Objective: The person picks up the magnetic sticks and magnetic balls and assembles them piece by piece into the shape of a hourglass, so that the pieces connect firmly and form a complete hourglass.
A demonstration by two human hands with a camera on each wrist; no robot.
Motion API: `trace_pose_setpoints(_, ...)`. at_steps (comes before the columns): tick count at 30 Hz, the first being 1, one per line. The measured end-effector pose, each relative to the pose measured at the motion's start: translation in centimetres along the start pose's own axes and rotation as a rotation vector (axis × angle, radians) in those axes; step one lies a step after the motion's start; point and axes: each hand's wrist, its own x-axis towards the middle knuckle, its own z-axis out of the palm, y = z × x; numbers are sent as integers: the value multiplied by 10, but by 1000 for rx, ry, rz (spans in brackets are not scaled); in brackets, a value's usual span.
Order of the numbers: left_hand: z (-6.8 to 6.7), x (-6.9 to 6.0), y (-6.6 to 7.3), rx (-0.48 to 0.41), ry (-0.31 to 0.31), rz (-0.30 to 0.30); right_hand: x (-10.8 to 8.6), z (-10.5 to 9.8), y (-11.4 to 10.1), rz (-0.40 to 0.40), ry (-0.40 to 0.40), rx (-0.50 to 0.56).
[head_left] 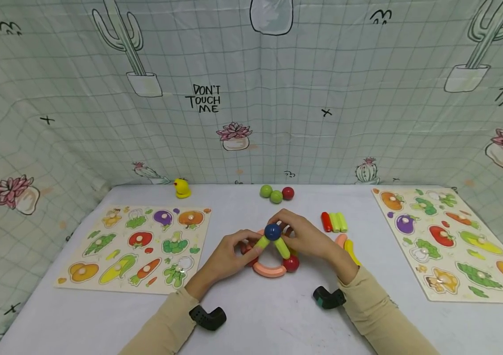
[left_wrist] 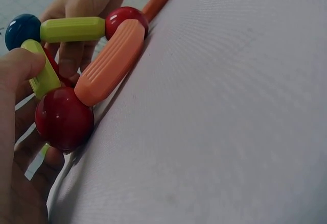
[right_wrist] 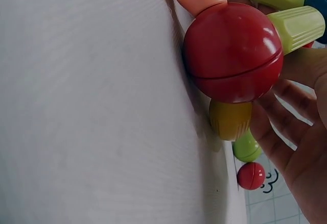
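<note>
A small frame of magnetic sticks and balls stands on the white table between the hands. Its top is a blue ball (head_left: 272, 231), from which yellow-green sticks (head_left: 283, 248) slope down to red balls (head_left: 291, 263). A curved orange stick (head_left: 270, 269) joins the red balls along the front. My left hand (head_left: 230, 254) pinches a yellow-green stick (left_wrist: 47, 73), thumb on its face and other fingers behind. My right hand (head_left: 302, 234) curls behind the blue ball, its fingertips at a red stick (left_wrist: 52, 63) mostly hidden by the frame. A yellow stick (right_wrist: 230, 119) juts from one red ball.
Green balls (head_left: 276, 196) and a loose red ball (head_left: 288, 193) lie at the back, with a yellow duck (head_left: 182, 188) to their left. Short sticks (head_left: 334, 222) and a curved yellow stick (head_left: 351, 252) are at right. Vegetable puzzle boards (head_left: 120, 234) flank both sides.
</note>
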Motion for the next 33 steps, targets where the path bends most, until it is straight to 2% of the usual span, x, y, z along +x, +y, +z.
trace_pose_setpoints(6, 0, -1, 2, 3, -8, -29, 0, 1, 0, -17, 3, 3)
trace_pose_setpoints(13, -9, -4, 33, 1, -26, -22, 0, 1, 0, 17, -7, 7)
trace_pose_setpoints(16, -10, -5, 40, 3, -21, -13, 0, 1, 0, 25, -9, 5)
trace_pose_setpoints(33, -10, -4, 38, -8, -23, -22, 0, -1, 0, 22, -16, 8)
